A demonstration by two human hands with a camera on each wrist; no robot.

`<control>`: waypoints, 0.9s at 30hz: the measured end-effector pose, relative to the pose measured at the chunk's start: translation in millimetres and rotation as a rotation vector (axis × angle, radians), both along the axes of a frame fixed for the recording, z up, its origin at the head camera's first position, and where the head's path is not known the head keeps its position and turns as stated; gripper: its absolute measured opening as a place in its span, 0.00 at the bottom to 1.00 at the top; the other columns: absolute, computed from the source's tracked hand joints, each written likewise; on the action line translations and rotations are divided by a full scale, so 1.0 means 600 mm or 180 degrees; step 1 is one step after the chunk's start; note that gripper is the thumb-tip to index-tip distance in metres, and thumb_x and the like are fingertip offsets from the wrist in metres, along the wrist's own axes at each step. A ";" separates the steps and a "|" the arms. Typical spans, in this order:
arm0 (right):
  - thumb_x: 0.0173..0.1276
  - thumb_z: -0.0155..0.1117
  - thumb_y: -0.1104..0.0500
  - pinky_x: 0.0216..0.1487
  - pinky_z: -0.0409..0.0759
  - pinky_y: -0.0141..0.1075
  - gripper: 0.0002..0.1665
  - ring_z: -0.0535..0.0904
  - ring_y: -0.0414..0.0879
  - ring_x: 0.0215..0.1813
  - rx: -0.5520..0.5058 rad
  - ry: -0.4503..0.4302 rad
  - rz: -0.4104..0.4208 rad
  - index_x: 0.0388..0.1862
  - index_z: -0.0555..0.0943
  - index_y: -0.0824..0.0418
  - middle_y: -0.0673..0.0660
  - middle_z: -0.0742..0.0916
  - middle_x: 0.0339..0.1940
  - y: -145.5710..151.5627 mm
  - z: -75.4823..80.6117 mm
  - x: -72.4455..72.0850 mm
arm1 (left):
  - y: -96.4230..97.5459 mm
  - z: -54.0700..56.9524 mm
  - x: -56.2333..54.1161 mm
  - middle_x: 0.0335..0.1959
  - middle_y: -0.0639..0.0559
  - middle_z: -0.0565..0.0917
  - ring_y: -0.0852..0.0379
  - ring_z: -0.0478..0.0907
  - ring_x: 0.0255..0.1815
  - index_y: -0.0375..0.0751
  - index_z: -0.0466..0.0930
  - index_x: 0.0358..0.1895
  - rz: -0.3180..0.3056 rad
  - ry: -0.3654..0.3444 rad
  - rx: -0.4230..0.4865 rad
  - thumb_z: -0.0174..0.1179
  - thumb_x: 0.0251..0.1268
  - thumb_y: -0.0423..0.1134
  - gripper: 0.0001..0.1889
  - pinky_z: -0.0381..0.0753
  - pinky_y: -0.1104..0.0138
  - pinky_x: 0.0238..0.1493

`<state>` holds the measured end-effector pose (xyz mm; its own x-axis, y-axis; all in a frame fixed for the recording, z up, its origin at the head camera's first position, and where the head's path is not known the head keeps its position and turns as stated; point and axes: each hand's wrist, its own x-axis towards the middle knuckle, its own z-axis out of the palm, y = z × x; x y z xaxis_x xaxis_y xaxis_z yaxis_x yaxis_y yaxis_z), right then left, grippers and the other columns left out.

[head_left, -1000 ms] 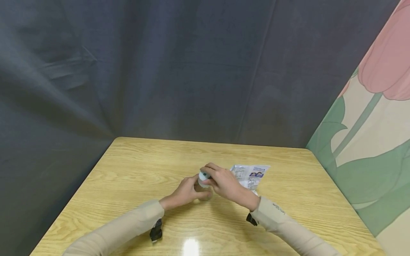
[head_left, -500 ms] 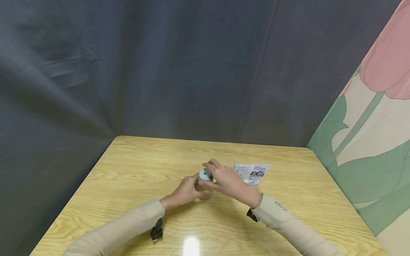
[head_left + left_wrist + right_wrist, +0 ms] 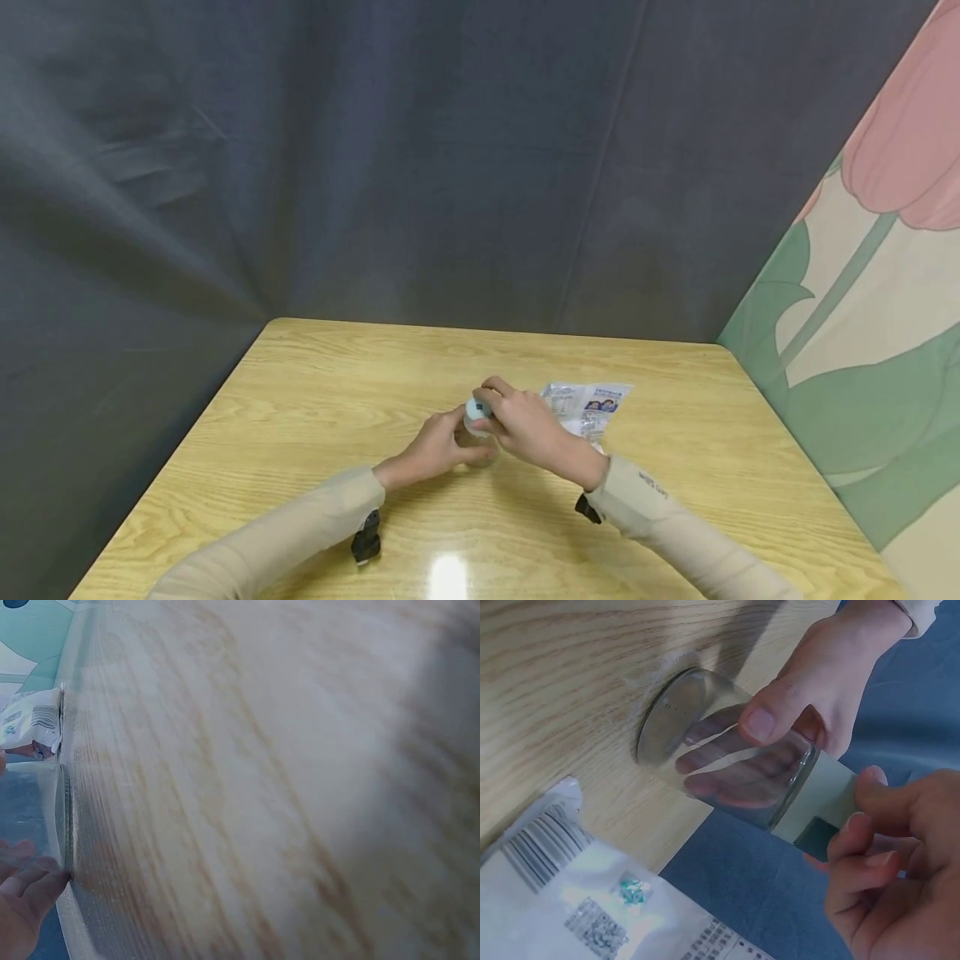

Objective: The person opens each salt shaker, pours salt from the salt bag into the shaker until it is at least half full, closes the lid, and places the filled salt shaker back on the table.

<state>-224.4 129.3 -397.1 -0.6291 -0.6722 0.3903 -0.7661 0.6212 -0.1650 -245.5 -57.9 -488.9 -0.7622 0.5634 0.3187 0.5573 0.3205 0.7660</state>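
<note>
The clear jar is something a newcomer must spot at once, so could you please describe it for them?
On the wooden table, look for the left hand gripping the clear jar and the right hand holding its pale lid. Unlike the wrinkled, printed packet nearby, the jar is round and see-through.

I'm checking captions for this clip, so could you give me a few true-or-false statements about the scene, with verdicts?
1. The left hand's grip is around the clear jar. True.
2. The jar lies on its side. False: it stands upright on the table.
3. In the head view, a printed packet is right of the jar. True.
4. The right hand is pinching the packet. False: the right hand's grip is on the pale lid.
5. The right sleeve bears dark lettering. True.
</note>
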 end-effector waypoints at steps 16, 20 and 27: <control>0.67 0.67 0.68 0.18 0.66 0.24 0.25 0.71 0.36 0.20 0.0221 -0.0330 0.0144 0.63 0.76 0.66 0.62 0.80 0.62 0.004 0.026 0.005 | -0.001 0.004 0.002 0.59 0.52 0.81 0.59 0.79 0.55 0.42 0.68 0.69 0.0017 -0.0011 -0.0061 0.71 0.61 0.47 0.35 0.82 0.65 0.52; 0.68 0.70 0.51 0.18 0.71 0.25 0.29 0.73 0.36 0.20 0.0119 -0.0100 -0.0066 0.61 0.76 0.68 0.60 0.80 0.54 0.001 0.020 0.005 | -0.001 0.005 0.002 0.61 0.54 0.79 0.60 0.78 0.58 0.45 0.68 0.70 -0.0019 -0.0046 -0.0048 0.72 0.60 0.44 0.35 0.81 0.65 0.56; 0.66 0.70 0.47 0.18 0.69 0.25 0.26 0.72 0.36 0.21 0.0008 0.0024 -0.0277 0.51 0.81 0.66 0.56 0.79 0.43 -0.001 0.002 0.001 | 0.000 0.002 0.000 0.56 0.57 0.82 0.64 0.77 0.40 0.47 0.68 0.70 0.0032 -0.0044 -0.0083 0.71 0.61 0.46 0.34 0.80 0.71 0.41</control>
